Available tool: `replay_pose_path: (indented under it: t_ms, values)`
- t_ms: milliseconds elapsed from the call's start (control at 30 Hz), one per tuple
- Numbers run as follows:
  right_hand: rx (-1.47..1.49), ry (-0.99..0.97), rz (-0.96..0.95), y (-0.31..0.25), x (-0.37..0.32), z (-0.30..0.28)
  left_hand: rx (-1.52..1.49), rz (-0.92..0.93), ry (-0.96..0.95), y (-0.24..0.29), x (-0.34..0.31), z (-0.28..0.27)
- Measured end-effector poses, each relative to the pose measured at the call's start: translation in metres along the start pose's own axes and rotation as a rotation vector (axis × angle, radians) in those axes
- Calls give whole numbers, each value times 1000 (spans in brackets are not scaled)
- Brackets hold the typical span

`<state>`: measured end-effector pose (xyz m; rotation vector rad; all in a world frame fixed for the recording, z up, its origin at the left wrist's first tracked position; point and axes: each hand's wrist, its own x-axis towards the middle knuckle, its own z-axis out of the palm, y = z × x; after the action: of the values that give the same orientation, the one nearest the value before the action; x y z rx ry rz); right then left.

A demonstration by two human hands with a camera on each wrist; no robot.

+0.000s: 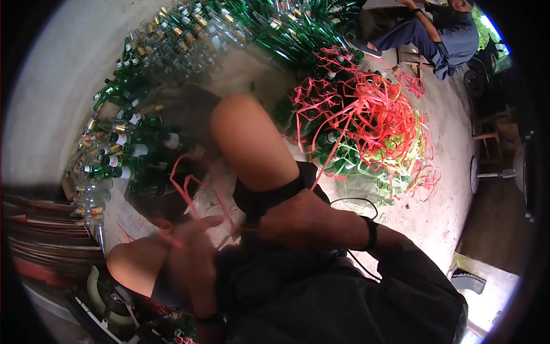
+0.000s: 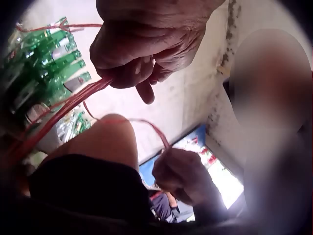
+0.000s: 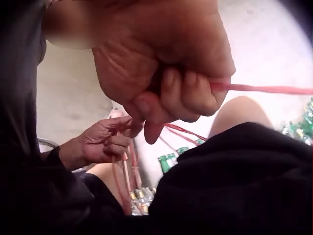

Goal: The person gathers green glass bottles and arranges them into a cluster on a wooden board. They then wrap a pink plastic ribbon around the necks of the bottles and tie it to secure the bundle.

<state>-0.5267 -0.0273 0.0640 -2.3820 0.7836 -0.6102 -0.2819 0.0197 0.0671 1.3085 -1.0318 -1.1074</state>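
Observation:
A red plastic strip runs through both hands. In the left wrist view, my left hand grips it with curled fingers, and the strip leads away toward the lower left. My right hand has its fingers curled tightly around another length of the red strip, pulled straight out to the side. Seen from the head, the left hand is blurred over the lap, with the right hand close beside it. Loose red loops rise beyond the left hand, between the bare knees.
Many green and clear bottles stand crowded along the wall. A tangled heap of red and green strips lies over more bottles at the right. Another person sits at the upper right. A standing fan is at the far right.

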Motion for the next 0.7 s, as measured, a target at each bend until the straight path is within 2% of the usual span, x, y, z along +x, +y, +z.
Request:
replay_pose_path:
  t_ms: [33,67,133,267,333,367,433,467,533,567,633,667,700]
  values:
    - [0,0,0,-4,5,3,127,105,-90,0,0,13]
    - [8,-35,15,-8,9,4,126,106,-92,4,1,22]
    - [21,-72,30,-12,14,3,138,0,-272,13,1,29]
    - [48,50,-3,-7,15,5,296,73,-250,1,-4,16]
    - [39,90,-33,0,15,1,524,-86,-393,7,-1,7]
    - [42,103,-14,5,13,-5,523,-86,-393,6,-1,4]
    - [39,116,13,18,6,-17,464,-50,-252,2,-3,-3]
    - [12,144,66,28,0,-23,456,-44,-256,-4,-5,-15]
    - [-37,173,122,52,-12,-34,213,-244,-104,-16,-9,-39]
    - [-73,210,150,65,-20,-36,205,-241,-114,-17,-12,-44]
    - [-119,250,176,97,-37,-40,-354,-431,157,-7,-12,-49]
    - [-185,292,193,114,-47,-39,-357,-430,152,-17,-17,-61]
    - [-249,335,211,128,-57,-40,-50,-114,185,-32,-24,-80]
